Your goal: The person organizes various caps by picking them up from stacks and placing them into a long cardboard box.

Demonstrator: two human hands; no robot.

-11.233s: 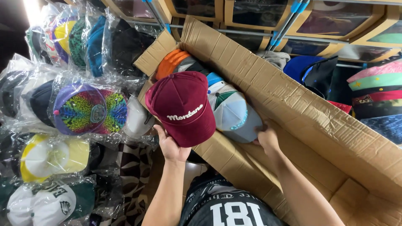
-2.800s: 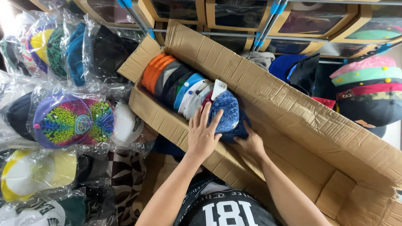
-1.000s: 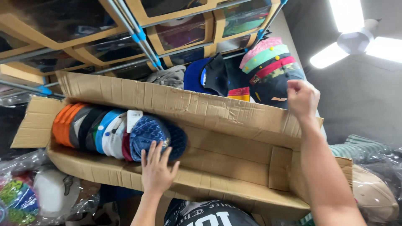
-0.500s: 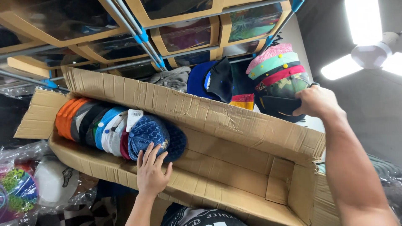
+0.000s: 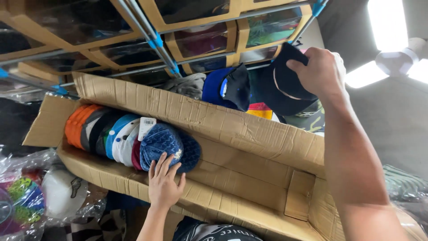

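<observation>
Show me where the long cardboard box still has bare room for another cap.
Free: the box floor between the blue cap under the left hand and the right end flap. Crowded: the left end, packed with the row of caps. The right hand holds a dark cap.

Long brown cardboard box point(image 5: 232, 134) lying open, centre; white rectangular tag point(image 5: 146, 128) upright among caps inside; clear plastic bags point(image 5: 40, 196) bunched lower left.

Stacked tan-framed storage drawers point(image 5: 200, 42) on metal rails with blue joints point(image 5: 156, 41) — a grey ceiling point(image 5: 392, 120) with a bright light fixture point(image 5: 383, 20) at right.
</observation>
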